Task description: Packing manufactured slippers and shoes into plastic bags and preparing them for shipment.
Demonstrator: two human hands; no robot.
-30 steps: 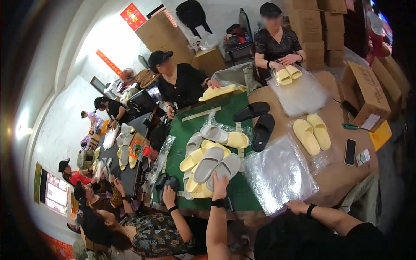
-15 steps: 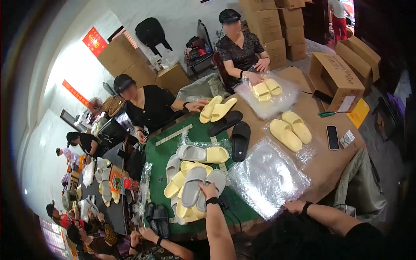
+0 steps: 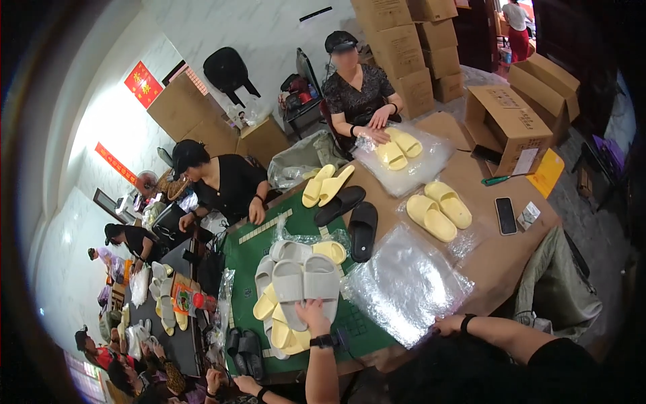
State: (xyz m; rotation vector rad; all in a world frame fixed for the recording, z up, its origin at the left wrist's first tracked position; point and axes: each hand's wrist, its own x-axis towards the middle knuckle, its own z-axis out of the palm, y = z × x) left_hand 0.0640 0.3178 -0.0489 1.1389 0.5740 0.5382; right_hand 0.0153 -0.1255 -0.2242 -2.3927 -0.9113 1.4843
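The left hand (image 3: 313,315) comes up from the lower edge, a dark watch on its wrist, and is closed over the heel ends of a grey pair (image 3: 304,284) of slippers. It holds them side by side, soles down, toes pointing away, which looks like a way of keeping the two matched and level as one unit. The pair sits at lower centre of the frame, on top of a loose heap (image 3: 282,316) of grey and yellow slippers on the green mat (image 3: 249,252) that covers this part of the counter (image 3: 501,259).

The right hand (image 3: 445,326) lies at the near edge of a clear bag (image 3: 404,283) spread flat just right of the heap. Its fingers seem laid on the plastic, perhaps pinning it down, but whether they pinch the film or only rest on it I cannot tell.

Beyond the heap, two black slippers (image 3: 351,214) and a yellow pair (image 3: 324,184) lie near mid-frame. Another yellow pair (image 3: 439,209) rests on plastic to the right, with a phone (image 3: 505,215) beside it. At the upper centre a seated person presses a bagged pair (image 3: 398,148) flat with both hands. An open carton (image 3: 508,124) stands at the upper right.
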